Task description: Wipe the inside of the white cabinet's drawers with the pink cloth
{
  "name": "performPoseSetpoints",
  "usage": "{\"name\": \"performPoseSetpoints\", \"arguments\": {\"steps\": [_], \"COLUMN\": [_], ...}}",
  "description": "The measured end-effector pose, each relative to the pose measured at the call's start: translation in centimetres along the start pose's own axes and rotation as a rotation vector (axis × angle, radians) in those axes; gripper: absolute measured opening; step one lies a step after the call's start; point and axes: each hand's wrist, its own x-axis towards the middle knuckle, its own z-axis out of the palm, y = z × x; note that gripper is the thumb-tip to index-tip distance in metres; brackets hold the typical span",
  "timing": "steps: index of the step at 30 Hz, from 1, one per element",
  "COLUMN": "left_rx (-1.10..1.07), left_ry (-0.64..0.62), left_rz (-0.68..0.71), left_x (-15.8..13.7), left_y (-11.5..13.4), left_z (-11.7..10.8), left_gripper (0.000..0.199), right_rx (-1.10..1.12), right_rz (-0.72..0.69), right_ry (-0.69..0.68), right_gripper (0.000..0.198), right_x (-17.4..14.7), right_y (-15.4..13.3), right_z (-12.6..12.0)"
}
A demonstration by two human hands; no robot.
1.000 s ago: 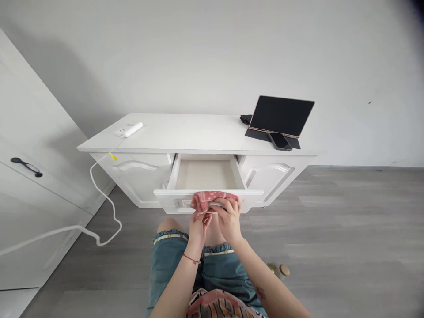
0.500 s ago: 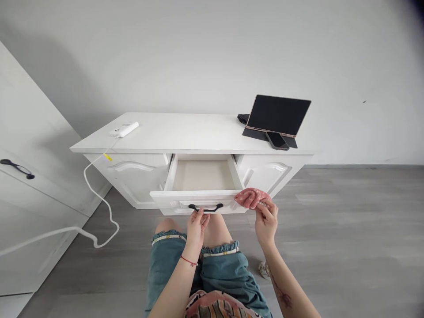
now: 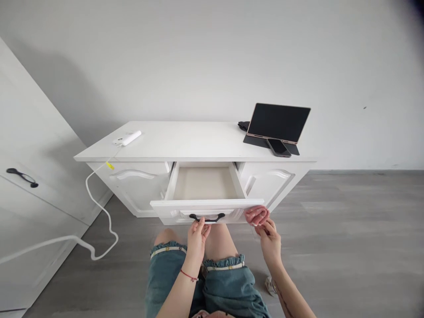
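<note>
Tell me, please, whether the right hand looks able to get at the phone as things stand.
Probably yes: the phone lies uncovered in front of the tablet, though the right hand is busy with a pink cloth.

A pale-grey wall (image 3: 185, 57), shadowed at upper left, fills the upper frame; grey wood-look flooring (image 3: 357, 238) spreads lower right; a white cabinet (image 3: 33, 115) with a curved black handle (image 3: 22, 177) stands at left.

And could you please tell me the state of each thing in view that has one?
Drawer, pulled open
Left hand, at the drawer handle
Right hand, pinching the pink cloth
Pink cloth, bunched up
Cabinet doors, apparently shut
Tablet, propped up, screen dark
Phone, screen dark
White cable, slack and curving
</note>
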Motion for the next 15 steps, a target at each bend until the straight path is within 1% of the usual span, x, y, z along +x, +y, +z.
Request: {"name": "performPoseSetpoints", "arguments": {"steps": [2,4,5,7,9,11,13,15], "left_rx": [0.014,0.024,0.027,0.034,0.039,0.041,0.049,0.064], "left_ry": [-0.008,-0.010,-0.007,0.005,0.017,0.023,0.022,0.020], "left_rz": [0.003,0.012,0.018,0.024,0.026,0.036,0.049,0.057], "left_x": [0.4,0.9,1.2,2.0,2.8,3.8,4.6,5.4], "left_y": [0.2,0.5,0.6,0.9,1.2,1.3,1.4,1.5], "left_z": [0.1,0.4,0.6,1.0,1.5,2.0,2.4,2.7], "left_gripper": [0.025,0.025,0.026,0.027,0.029,0.031,0.034,0.034], "right_rx": [0.218,0.461,0.567,0.736,0.838,0.880,0.880,0.841], "right_rz": [0.249,0.484,0.576,0.698,0.758,0.765,0.730,0.667], "right_ry": [0.020,0.011,-0.005,-0.040,-0.040,-0.074,-0.137,-0.198], "right_gripper": [0.022,0.030,0.032,0.028,0.023,0.021,0.018,0.014], "right_x": [0.2,0.6,0.8,1.0,1.2,1.3,1.4,1.4], "right_y": [0.3,0.2,0.0,-0.5,-1.0,-1.2,-1.1,-0.8], "right_z": [-0.2,-0.5,-0.6,-1.0,-1.4,-1.9,-2.3,-2.6]}}
